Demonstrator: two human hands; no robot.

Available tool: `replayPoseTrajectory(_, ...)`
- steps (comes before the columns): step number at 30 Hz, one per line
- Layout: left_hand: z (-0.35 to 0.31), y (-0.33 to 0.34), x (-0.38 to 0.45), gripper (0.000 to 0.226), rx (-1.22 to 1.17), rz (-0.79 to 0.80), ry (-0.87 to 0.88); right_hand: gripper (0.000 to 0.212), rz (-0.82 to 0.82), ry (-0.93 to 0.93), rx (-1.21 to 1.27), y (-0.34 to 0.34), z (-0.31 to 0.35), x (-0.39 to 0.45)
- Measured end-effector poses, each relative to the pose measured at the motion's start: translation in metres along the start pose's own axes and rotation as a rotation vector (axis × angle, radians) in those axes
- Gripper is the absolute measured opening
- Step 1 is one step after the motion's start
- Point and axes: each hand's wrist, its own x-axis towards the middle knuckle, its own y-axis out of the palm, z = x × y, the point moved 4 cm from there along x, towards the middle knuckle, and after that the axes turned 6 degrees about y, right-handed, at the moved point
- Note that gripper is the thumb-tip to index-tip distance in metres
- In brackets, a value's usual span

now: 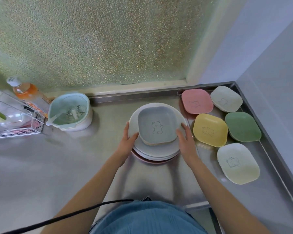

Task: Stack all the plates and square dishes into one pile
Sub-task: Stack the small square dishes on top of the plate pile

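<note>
A pile of round plates (pixel 156 152), white ones over a pink one, stands mid-counter. On top lies a small stack of square dishes, the uppermost grey-blue with a bear drawing (pixel 157 126). My left hand (pixel 128 141) rests against the pile's left edge and my right hand (pixel 186 141) against its right edge, fingers apart. To the right lie single square dishes: pink (pixel 197 101), pale grey-white (pixel 226 98), yellow (pixel 209 130), green (pixel 242 126) and cream (pixel 237 163).
A mint strainer bowl (pixel 69 111) sits left of the pile. Further left are a bottle of orange drink (pixel 25 92) and a wire rack (pixel 15 122). A frosted window rises behind the steel counter (pixel 41 166); a wall closes the right side. A black cable (pixel 66 215) crosses below.
</note>
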Motion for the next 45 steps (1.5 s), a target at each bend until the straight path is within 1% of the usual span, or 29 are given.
replayPoseTrajectory(4,0.000,0.025,0.002,0.064,0.035,0.020,0.064,0.043,-0.031,-0.008,0.013,-0.025,-0.003,0.011)
replayPoseTrajectory(6,0.000,0.033,0.000,0.064,0.080,0.006,0.119,0.038,-0.119,-0.088,-0.026,-0.040,-0.006,0.012)
replayPoseTrajectory(8,0.001,0.037,-0.001,0.064,0.092,-0.027,0.143,0.034,-0.267,-0.158,-0.221,-0.059,-0.014,0.014)
replayPoseTrajectory(10,0.003,0.038,-0.002,0.063,0.082,-0.062,0.144,0.033,-0.370,-0.119,-0.479,-0.077,-0.025,0.018)
replayPoseTrajectory(11,0.004,0.038,-0.001,0.063,0.078,-0.075,0.138,0.035,-0.374,-0.096,-0.580,-0.083,-0.033,0.021)
replayPoseTrajectory(13,0.005,0.039,-0.001,0.063,0.074,-0.088,0.136,0.039,-0.332,-0.072,-0.735,-0.090,-0.045,0.026)
replayPoseTrajectory(17,0.005,0.040,-0.002,0.064,0.055,-0.085,0.112,0.029,-0.291,-0.071,-0.905,-0.097,-0.058,0.033)
replayPoseTrajectory(20,0.003,0.041,-0.004,0.064,0.040,-0.067,0.106,0.034,-0.310,-0.066,-0.909,-0.101,-0.066,0.040)
replayPoseTrajectory(24,0.003,0.041,-0.008,0.064,0.037,-0.070,0.116,0.036,-0.394,-0.064,-0.765,-0.106,-0.065,0.041)
replayPoseTrajectory(27,0.005,0.041,-0.008,0.064,0.042,-0.079,0.126,0.035,-0.485,-0.206,-0.640,-0.104,-0.041,0.026)
replayPoseTrajectory(30,0.005,0.043,-0.009,0.063,0.048,-0.079,0.130,0.028,-0.536,-0.368,-0.484,-0.099,-0.017,0.008)
replayPoseTrajectory(33,0.004,0.043,-0.010,0.063,0.049,-0.079,0.129,0.025,-0.490,-0.601,-0.356,-0.084,0.012,-0.010)
replayPoseTrajectory(35,0.004,0.043,-0.010,0.063,0.053,-0.077,0.126,0.027,-0.434,-0.768,-0.385,-0.068,0.029,-0.022)
replayPoseTrajectory(37,0.005,0.042,-0.009,0.063,0.061,-0.078,0.124,0.028,-0.381,-0.867,-0.446,-0.053,0.040,-0.028)
replayPoseTrajectory(41,0.006,0.040,-0.009,0.064,0.069,-0.063,0.119,0.032,-0.237,-0.911,-0.608,-0.029,0.038,-0.033)
replayPoseTrajectory(43,0.005,0.040,-0.009,0.064,0.086,-0.054,0.122,0.032,-0.160,-0.872,-0.691,-0.022,0.027,-0.033)
replayPoseTrajectory(45,0.004,0.041,-0.010,0.063,0.100,-0.045,0.135,0.032,-0.098,-0.802,-0.709,-0.019,0.020,-0.034)
